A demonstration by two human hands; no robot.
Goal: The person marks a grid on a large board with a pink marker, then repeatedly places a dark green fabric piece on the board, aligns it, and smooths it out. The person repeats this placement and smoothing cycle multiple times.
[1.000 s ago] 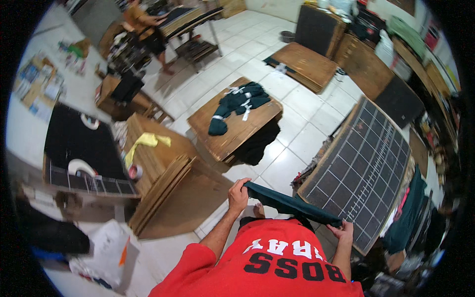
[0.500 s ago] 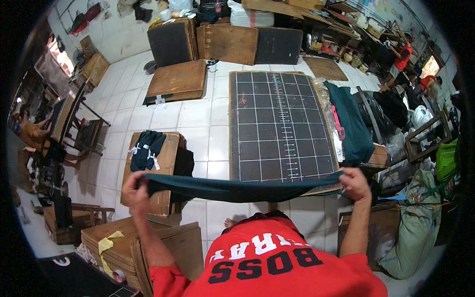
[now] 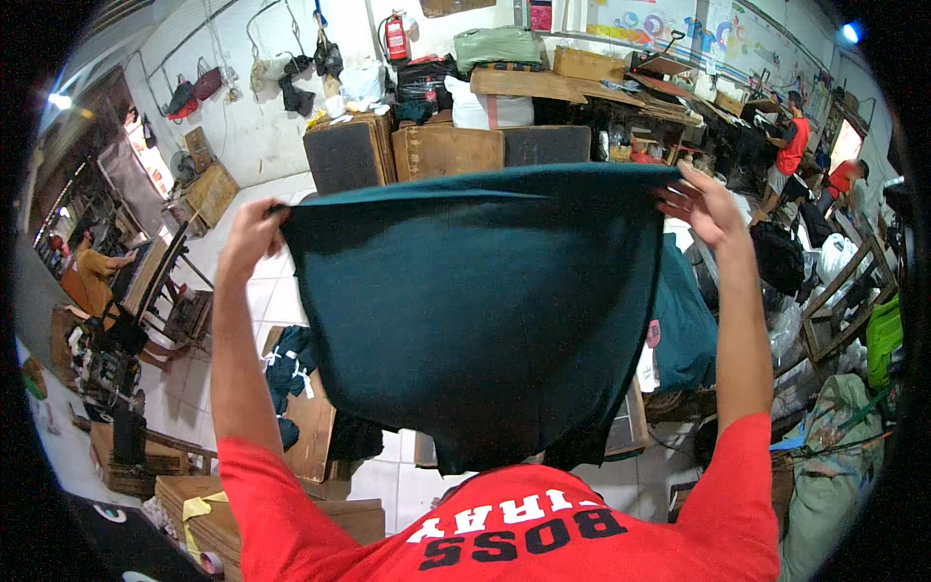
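A wide piece of dark green cloth (image 3: 475,301) hangs spread out in front of me, stretched between my raised hands. Its far upper edge runs nearly level, and its lower part sags toward my chest. My left hand (image 3: 254,235) pinches the upper left corner. At the upper right corner, my right hand (image 3: 708,206) grips the cloth between thumb and forefinger, with its other fingers loosely apart. Most of the dark gridded board (image 3: 632,427) is hidden behind the cloth; only its lower right edge shows.
On the left, a tied dark green bundle (image 3: 289,367) lies on a stack of brown boards (image 3: 312,441). A folded green cloth pile (image 3: 687,330) is at the right. More boards (image 3: 451,155) lean at the back. People sit or stand at far left (image 3: 95,272) and far right (image 3: 795,145).
Both hands have risen and moved away from me, lifting the cloth. It was a narrow sagging band and now hangs open as a broad sheet, covering the gridded board. The view has tilted up.
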